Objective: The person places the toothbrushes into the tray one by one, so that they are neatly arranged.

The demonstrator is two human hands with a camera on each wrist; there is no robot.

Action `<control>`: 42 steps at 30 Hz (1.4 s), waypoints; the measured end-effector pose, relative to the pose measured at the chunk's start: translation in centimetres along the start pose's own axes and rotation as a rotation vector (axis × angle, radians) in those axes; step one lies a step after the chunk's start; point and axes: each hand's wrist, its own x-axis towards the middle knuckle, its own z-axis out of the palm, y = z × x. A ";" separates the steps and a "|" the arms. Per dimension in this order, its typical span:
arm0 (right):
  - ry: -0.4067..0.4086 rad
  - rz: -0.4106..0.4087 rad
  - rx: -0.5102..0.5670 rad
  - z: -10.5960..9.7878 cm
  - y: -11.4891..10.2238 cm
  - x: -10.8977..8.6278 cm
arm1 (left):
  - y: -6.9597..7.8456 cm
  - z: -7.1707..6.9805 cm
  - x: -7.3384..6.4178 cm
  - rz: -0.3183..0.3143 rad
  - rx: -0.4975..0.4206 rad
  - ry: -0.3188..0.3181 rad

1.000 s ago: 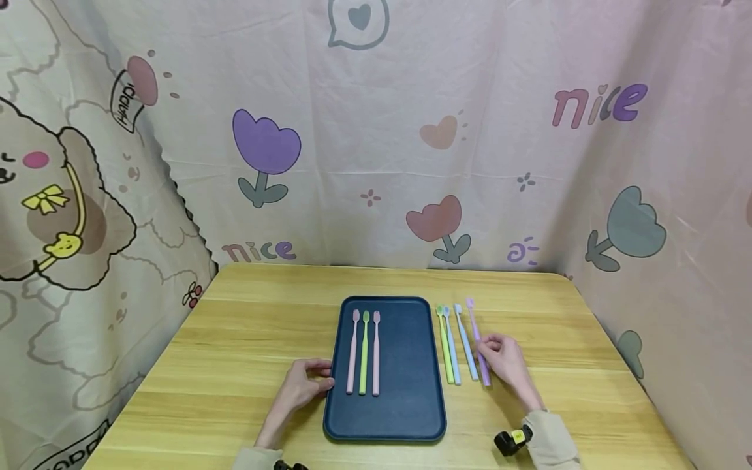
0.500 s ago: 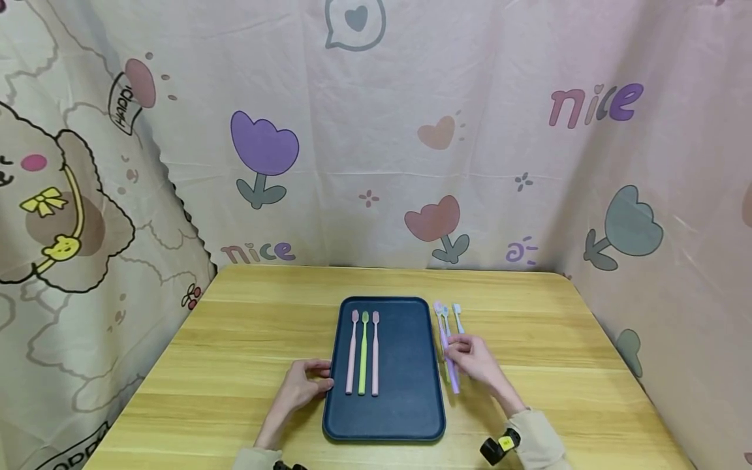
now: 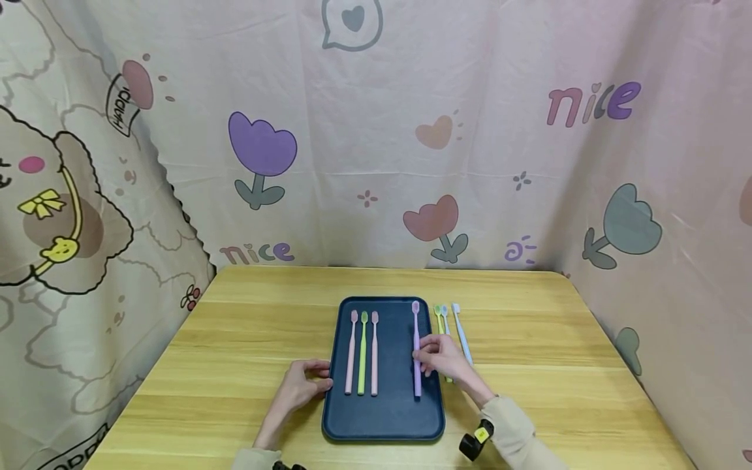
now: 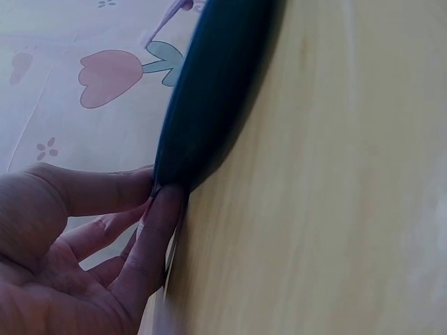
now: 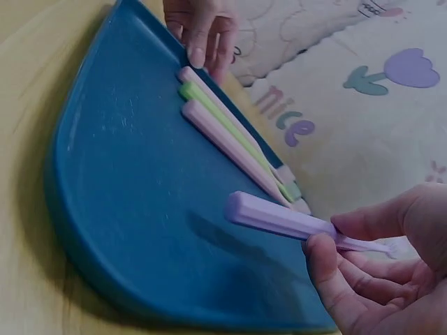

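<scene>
1. The right hand (image 3: 443, 358) pinches a purple toothbrush (image 3: 417, 375) between thumb and fingers, just above the tray (image 3: 388, 424), towards its two o'clock.
2. At nine o'clock, the left hand (image 3: 302, 385) pinches the tray's rim.
3. Two pink toothbrushes (image 3: 374, 365) flank a green toothbrush (image 3: 361, 365) towards ten.
4. Beyond two o'clock, three more toothbrushes (image 3: 461, 333) lie on the table (image 3: 235, 339).

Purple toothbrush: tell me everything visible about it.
The purple toothbrush looks like plastic: a thick, faceted handle narrowing to a slim neck and small head. The right hand pinches it between thumb and fingers over the right side of the tray, roughly lengthwise, head end farthest away. Its handle hangs clear of the surface.
</scene>
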 end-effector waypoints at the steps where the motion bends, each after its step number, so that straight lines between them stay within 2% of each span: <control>1: -0.004 -0.002 0.002 0.2 0.0 0.1 | 0.0 0.0 0.0 0.000 -0.003 -0.002; 9: -0.054 0.026 0.050 1.7 0.3 1.2 | 0.0 0.0 0.0 -0.011 -0.003 -0.004; 16: -0.057 0.053 0.080 2.7 0.5 1.7 | 0.0 0.0 0.0 -0.001 -0.005 -0.006; 42: -0.061 0.070 0.027 4.9 0.6 2.7 | -0.2 0.0 0.0 0.015 0.002 0.003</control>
